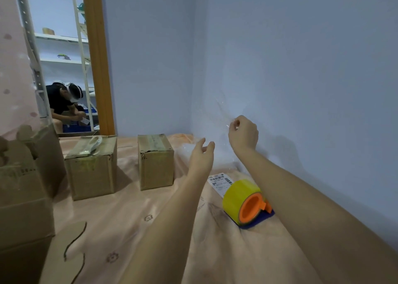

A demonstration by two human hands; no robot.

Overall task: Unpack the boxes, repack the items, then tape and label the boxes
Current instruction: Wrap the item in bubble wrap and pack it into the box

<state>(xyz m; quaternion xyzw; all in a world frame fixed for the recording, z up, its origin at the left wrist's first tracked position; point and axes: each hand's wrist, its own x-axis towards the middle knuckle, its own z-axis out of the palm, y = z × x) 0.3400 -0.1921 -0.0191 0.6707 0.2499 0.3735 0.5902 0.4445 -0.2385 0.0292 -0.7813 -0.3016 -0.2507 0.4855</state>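
1. Your right hand (243,133) is raised near the wall, its fingers (233,125) curled and pinching the top edge of a clear plastic film (217,120), likely so the sheet hangs free and can be seen.
2. Your left hand (201,155) reaches toward the film's lower part with fingers relaxed and spread, holding nothing, probably ready to steady or gather it.
3. Two closed boxes (92,165) (155,161) stand upright on the bed (133,223), side by side but apart, well left of your hands, so each top can be reached.
4. The yellow tape dispenser (245,202) lies just beside your right forearm, with a printed label (219,181) just beyond it, both handy for sealing later.
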